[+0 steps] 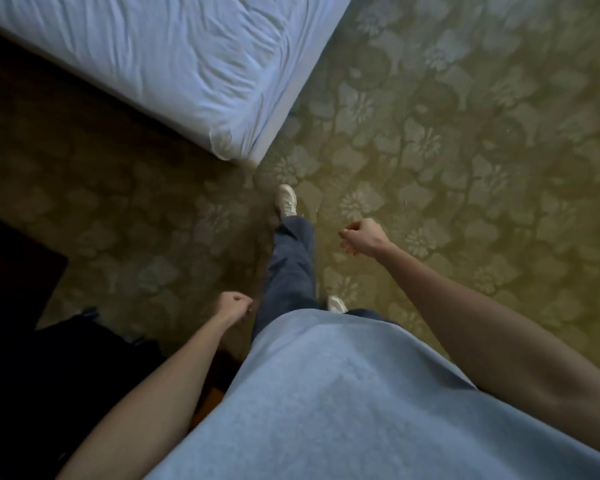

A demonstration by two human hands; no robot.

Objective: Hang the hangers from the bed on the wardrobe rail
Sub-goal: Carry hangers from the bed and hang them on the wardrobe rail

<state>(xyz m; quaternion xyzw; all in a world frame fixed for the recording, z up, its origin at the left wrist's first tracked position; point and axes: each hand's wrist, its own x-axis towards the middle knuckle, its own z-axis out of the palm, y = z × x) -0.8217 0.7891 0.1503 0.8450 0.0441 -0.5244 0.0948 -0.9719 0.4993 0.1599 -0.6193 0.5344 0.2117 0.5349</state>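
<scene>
Head view: two hands, left (234, 304) and right (361, 236), loosely curled, holding nothing; one bed (146, 60).

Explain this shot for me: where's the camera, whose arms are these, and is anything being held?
There is no machine here. It is one picture from a wide-angle camera worn on a person's head, looking forward and down at their own body. The bare left hand and bare right hand hang over a green floral-patterned carpet, fingers loosely curled, and neither holds anything. The corner of a bed with a pale blue wrinkled sheet sits at upper left. No hangers lie on the visible part of it, and the wardrobe is not in view. Below are a light blue top, dark blue trousers and a white shoe stepping forward near the bed corner. The dark shapes at lower left are too dim to identify.
</scene>
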